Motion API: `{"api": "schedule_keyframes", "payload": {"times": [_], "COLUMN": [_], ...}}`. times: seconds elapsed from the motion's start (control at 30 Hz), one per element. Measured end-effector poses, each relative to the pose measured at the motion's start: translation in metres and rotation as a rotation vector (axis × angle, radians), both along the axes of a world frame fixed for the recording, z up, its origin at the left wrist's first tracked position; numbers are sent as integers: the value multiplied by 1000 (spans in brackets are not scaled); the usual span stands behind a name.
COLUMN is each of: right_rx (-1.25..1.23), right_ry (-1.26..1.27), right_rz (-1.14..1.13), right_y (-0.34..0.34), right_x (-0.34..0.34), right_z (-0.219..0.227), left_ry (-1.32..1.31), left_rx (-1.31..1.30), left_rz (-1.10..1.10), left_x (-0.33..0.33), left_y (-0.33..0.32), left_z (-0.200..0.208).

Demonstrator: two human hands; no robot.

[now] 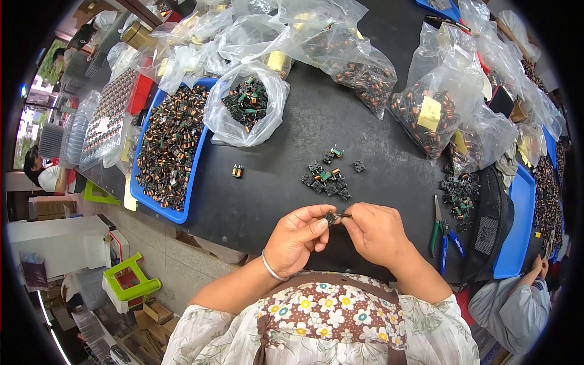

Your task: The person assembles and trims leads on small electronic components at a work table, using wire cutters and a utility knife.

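Note:
My left hand (293,238) pinches a small black coil component (330,218) between thumb and fingers, near the table's front edge. Close beside it, my right hand (378,236) is closed round a thin dark tool (345,215) whose tip meets the component; the fist hides the rest of it, so its kind cannot be told. Just beyond both hands lies a loose pile of black components (325,182), a few with green or copper windings. A single copper-wound coil (238,171) stands apart to the left.
A blue tray (188,204) heaped with coils and an open plastic bag (277,115) of green-wound ones are at left. Filled bags (426,121) line the back. Pliers (436,228), blue-handled cutters (444,249), a black mesh pouch (486,228) and another person's hands (538,266) are at right.

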State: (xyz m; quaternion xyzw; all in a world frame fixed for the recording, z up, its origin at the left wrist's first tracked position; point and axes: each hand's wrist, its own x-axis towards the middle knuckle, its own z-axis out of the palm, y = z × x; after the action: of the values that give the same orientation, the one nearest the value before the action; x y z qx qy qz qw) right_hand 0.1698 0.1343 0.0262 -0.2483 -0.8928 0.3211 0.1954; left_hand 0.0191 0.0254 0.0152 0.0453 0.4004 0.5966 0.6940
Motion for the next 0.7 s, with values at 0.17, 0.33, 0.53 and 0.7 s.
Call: {"api": "schedule_keyframes", "payload": {"times": [0.17,0.33,0.53,0.7], "right_rx": [-120,-505,-788,-123], "right_ry": [-59,-43,90,-61], "right_rz": [26,181,-80,-31], "right_y": [2,13,24,22], "right_x": [3,10,14,13], "right_z": [3,-1,10,-6], "left_ry": [69,98,24,-100], "left_rx": [-8,25,60,80], "left_rz": [4,-10,27,44], "left_x": [3,6,-1,-6], "left_y": [-1,0,-1,-4], "left_z": [2,6,2,1]}}
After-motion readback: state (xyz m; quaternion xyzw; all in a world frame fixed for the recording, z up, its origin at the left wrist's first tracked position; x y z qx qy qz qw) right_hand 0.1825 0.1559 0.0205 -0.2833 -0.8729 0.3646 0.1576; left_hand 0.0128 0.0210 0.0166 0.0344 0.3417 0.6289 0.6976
